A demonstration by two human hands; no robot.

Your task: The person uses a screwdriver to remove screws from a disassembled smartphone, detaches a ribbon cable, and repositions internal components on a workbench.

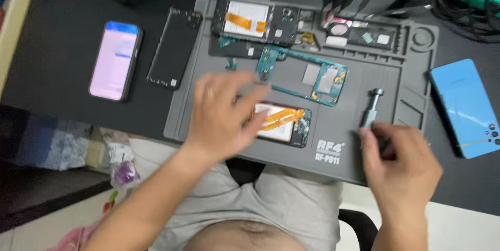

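Grey mat: a silicone repair mat carries the work, lying on a black table with its near edge at the person's lap.
Left of mat: a lit smartphone lies face up on the table, well clear of the mat's left edge; just beside it a black back cover lies at that edge.
Far left corner of mat: an opened phone with white battery and orange ribbon lies uncovered, untouched.
Mat centre: a teal mid-frame lies stripped out and apart from any phone body.
Left hand: the left hand hovers, fingers spread and loose, over the left end of a second opened phone near the mat's near edge; motion blur is heavy, so contact probably exists but I cannot tell whether it grips.
Second opened phone: back off, white battery and orange flex cable exposed; it is the unit in hand.
Right hand: the right hand is curled around the lower end of a metal-capped screwdriver, held upright near the mat's near right corner.
Right of mat: a blue back cover lies on the table past the mat's right edge.
Progress, as judged: disassembly looks well advanced, with covers and frame removed; internal work on the near phone and all reassembly appear outstanding.
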